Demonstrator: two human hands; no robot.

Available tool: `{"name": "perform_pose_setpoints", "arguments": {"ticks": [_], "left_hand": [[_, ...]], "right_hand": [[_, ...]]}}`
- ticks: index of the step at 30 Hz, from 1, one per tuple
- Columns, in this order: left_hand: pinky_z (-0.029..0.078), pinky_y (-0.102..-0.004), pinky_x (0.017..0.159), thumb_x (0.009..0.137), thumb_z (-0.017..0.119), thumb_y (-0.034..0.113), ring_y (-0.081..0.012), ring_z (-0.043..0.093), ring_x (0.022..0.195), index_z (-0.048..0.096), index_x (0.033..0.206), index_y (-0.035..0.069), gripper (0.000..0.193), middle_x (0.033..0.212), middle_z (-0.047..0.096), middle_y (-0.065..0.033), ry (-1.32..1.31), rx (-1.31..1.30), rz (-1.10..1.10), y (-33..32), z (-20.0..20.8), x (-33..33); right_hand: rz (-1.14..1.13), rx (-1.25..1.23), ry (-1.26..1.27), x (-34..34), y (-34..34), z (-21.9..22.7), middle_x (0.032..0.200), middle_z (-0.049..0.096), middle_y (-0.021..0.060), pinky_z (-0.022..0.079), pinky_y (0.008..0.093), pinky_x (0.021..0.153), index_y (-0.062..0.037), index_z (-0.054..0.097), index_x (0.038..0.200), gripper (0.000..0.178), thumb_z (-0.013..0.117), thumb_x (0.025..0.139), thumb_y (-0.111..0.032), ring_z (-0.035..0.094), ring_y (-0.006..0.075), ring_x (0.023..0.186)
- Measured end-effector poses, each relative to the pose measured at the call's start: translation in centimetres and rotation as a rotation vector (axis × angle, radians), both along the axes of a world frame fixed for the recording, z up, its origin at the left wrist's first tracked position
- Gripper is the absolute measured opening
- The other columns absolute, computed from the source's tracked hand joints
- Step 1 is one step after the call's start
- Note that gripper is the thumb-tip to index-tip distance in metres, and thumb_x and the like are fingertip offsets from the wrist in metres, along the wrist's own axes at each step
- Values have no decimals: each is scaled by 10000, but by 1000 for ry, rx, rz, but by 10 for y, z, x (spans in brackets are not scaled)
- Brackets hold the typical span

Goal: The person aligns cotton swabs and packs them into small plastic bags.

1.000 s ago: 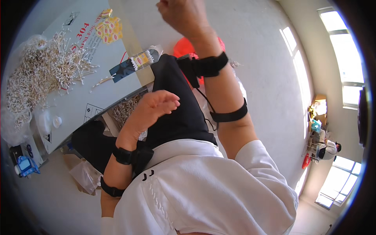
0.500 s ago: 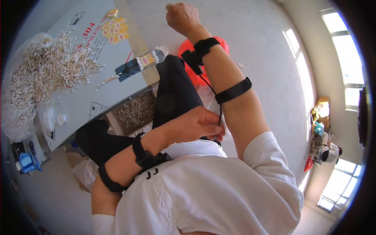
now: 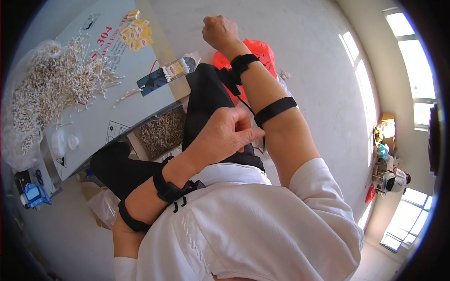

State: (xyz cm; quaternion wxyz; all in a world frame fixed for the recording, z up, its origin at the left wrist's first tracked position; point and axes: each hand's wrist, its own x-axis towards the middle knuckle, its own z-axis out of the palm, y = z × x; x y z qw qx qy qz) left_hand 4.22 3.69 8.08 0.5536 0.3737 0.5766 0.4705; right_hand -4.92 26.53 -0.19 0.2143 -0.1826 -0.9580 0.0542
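Observation:
My right arm point(image 3: 281, 131) stretches forward with its hand point(image 3: 220, 33) closed in a fist; nothing shows in it. Black straps point(image 3: 276, 111) circle this forearm, and a small black device point(image 3: 228, 80) sits near the wrist. A thin black cable point(image 3: 246, 100) runs from the device toward the strap by the elbow. My left hand point(image 3: 225, 133) reaches across my lap, fingers curled, thumb tip beside the cable just under that strap. Whether its fingers grip the cable is hidden. Black straps point(image 3: 165, 185) also circle my left forearm.
On the grey printed board point(image 3: 93, 136) at left lie a heap of cotton swabs point(image 3: 51, 89), yellow-white cards point(image 3: 136, 36) and a pack of swabs point(image 3: 176, 70). Below is a box of swabs point(image 3: 161, 133). A red bag point(image 3: 260, 56) lies beyond my right forearm. Someone point(image 3: 397, 180) is far right.
My left hand has risen along the cable toward the strap by my right elbow. My right fist has come slightly down and right. The swabs and cards look unmoved.

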Motion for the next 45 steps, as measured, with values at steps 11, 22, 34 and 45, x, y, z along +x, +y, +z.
{"name": "perform_pose_setpoints", "arguments": {"ticks": [11,22,34,45], "left_hand": [[472,-241,606,831,713,18,-74,560,648,581,821,-16,137,673,595,-33,-5,221,213,5,-16,6],[492,-318,634,835,671,42,-232,612,660,601,825,-6,85,727,631,-123,484,489,271,10,33,-40],[488,-271,651,850,664,27,-115,595,679,651,898,-19,68,743,646,-62,364,192,177,-14,31,-34],[508,-338,689,837,649,106,-291,655,696,663,872,-26,138,760,673,-160,483,-7,527,-98,-86,-91]], "right_hand": [[-52,22,-151,-4,-19,-4,808,708,103,540,403,678,-156,731,804,143,596,761,-136,692,310,786],[552,196,-369,-20,-119,-19,752,695,110,546,366,587,-48,690,739,49,643,740,-61,697,292,725],[369,-100,-308,-26,-116,-13,818,698,139,547,431,648,-91,687,848,124,575,804,-119,691,340,784],[151,-1229,294,-6,-109,-19,655,652,44,453,221,528,30,677,808,168,669,868,-126,566,77,545]]}}
